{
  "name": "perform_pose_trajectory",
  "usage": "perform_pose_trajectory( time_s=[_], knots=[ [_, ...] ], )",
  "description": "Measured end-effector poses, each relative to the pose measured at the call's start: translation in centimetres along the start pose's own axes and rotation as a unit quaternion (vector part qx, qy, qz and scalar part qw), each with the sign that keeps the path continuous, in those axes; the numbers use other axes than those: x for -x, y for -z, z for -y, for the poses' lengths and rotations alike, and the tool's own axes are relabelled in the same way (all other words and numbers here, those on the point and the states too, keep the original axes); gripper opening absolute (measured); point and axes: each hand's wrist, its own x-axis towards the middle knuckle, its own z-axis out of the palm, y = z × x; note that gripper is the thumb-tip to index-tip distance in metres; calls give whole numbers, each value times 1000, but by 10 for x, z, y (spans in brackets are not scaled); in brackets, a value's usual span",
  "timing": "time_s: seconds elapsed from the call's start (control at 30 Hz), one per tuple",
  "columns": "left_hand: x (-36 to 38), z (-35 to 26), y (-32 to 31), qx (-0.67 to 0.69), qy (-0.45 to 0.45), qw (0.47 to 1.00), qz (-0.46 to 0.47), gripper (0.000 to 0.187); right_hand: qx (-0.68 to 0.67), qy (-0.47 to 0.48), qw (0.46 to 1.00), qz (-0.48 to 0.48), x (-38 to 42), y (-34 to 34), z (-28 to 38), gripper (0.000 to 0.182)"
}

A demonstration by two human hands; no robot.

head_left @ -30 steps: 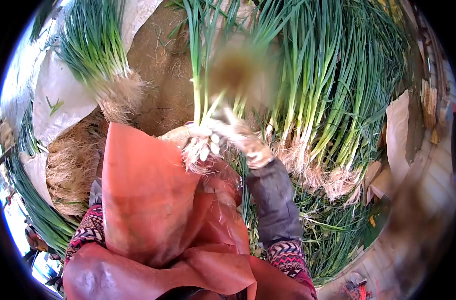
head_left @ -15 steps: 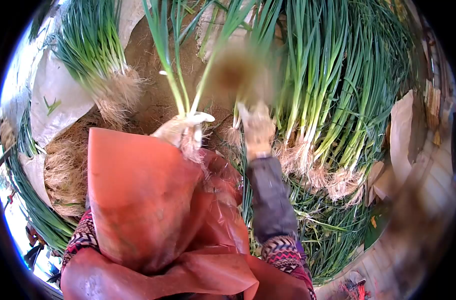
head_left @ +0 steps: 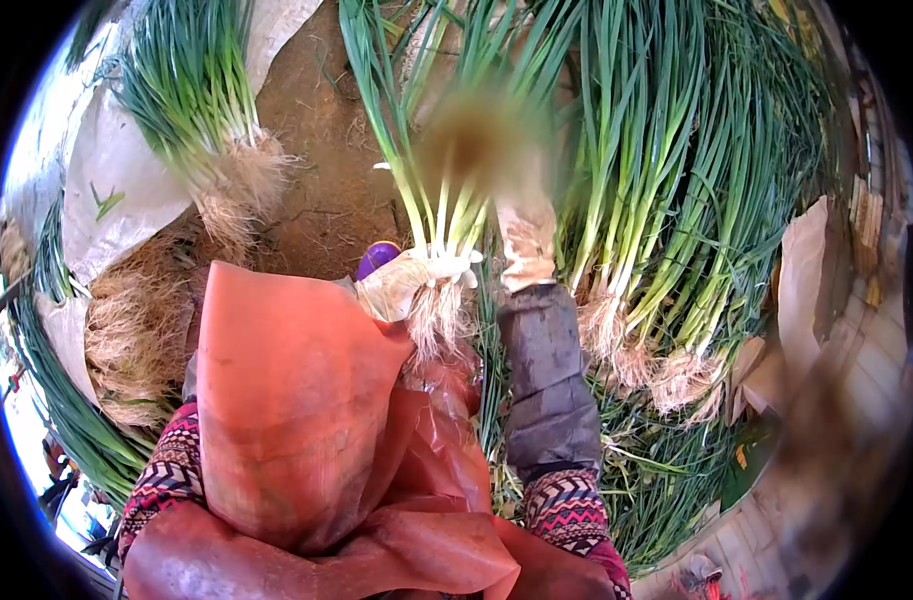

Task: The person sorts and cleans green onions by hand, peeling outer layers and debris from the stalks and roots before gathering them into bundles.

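Observation:
My left hand (head_left: 402, 283), in a pale glove, is wrapped round the white stems of a few spring onions (head_left: 442, 228). Their stringy roots hang below the fingers and their green leaves point away from me. To its right, my gloved right hand (head_left: 527, 240) reaches forward beside the leaves, just left of the big pile. A brown smudge on the lens hides its fingers, so I cannot see what they hold. An orange-red waterproof cover (head_left: 297, 400) lies over my lap and left arm.
A large pile of spring onions (head_left: 667, 200) lies on the right, roots toward me. Another bunch (head_left: 202, 100) lies at the upper left on pale sheeting (head_left: 117, 190), with a rooty heap (head_left: 132, 330) below. Loose green leaves (head_left: 667, 480) cover the lower right. A purple rounded object (head_left: 379, 258) shows by my left hand.
My left hand has moved right in the view and now holds more stems than before. The small onion that stood beside my right hand is no longer separate. The purple object has come into sight.

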Motion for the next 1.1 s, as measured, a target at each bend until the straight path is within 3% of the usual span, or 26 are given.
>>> perform_pose_trajectory(
  time_s=[0.07, 0.1, 0.17, 0.2, 0.23, 0.27, 0.33, 0.4, 0.43, 0.5, 0.53, 0.6, 0.63, 0.67, 0.7, 0.73, 0.8, 0.87, 0.93, 0.97, 1.0, 1.07, 1.1],
  knots=[
    [-2, -1, 1, -25, -3, 1000, -11, 32, 235, 34, 971, 15, -15, 10, 26, 44],
    [-4, -1, 0, -58, -14, 996, -63, 28, 298, 100, 949, -4, -19, 11, 19, 32],
    [-8, 1, -2, -89, -22, 981, -169, 22, 297, 128, 946, -1, -18, 20, 18, 29],
    [-9, 2, -1, -87, -22, 982, -169, 22, 295, 155, 943, 3, -16, 25, 17, 26],
    [-9, 3, 1, -96, -34, 981, -163, 22, 251, 242, 937, -9, -16, 36, 19, 16],
    [-9, 4, 4, -106, -46, 981, -157, 22, 252, 241, 937, -7, -10, 50, 29, 16],
    [-11, 7, 4, -109, -65, 981, -150, 22, 32, 185, 964, 188, 8, 85, 58, 10],
    [-11, 0, -10, -4, -69, 987, -145, 22, -177, 309, 930, 93, 21, 117, 100, 7],
    [-21, 7, 4, -54, -79, 985, -142, 22, -509, -28, 842, 178, 47, 127, 98, 8],
    [-19, -2, 9, -58, -27, 991, -122, 23, -504, -133, 851, 69, 35, 125, 95, 16],
    [-17, -6, 9, -63, 25, 993, -95, 24, -387, -303, 871, 3, 30, 132, 96, 19],
    [-14, -5, 4, -56, 53, 995, -57, 27, -277, -365, 884, 93, 31, 89, 68, 28],
    [-16, 5, 8, -27, 45, 997, -62, 28, -268, -401, 860, 170, 29, 75, 74, 47],
    [-14, 13, 11, 4, 38, 997, -69, 29, -322, -393, 808, 299, 28, 59, 48, 49],
    [-7, 14, -5, 17, -55, 996, -61, 29, -404, -378, 780, 292, 33, 48, 43, 47],
    [-8, 14, 1, 18, -57, 996, -65, 29, -482, -362, 745, 284, 41, 34, 41, 44],
    [-9, 9, 12, 0, 53, 992, -114, 27, -532, -368, 747, 154, 51, 44, 70, 22],
    [-9, 0, 12, 17, 72, 994, -77, 24, -564, -330, 750, 105, 66, 58, 57, 20],
    [-9, -3, 15, 45, 87, 994, -46, 23, -736, -323, 592, 57, 84, 87, 28, 32],
    [-5, -2, 25, 76, 97, 992, 34, 24, -789, -331, 515, 46, 90, 99, 1, 41],
    [-2, 6, 24, 67, 46, 995, 49, 24, -639, -370, 670, 73, 77, 99, 17, 45],
    [1, 6, 21, 41, 45, 989, 132, 21, -568, -331, 729, 189, 50, 70, 51, 49],
    [12, -1, -5, 73, 12, 991, 114, 22, -676, -310, 620, 250, 37, 47, 50, 52]
  ],
)
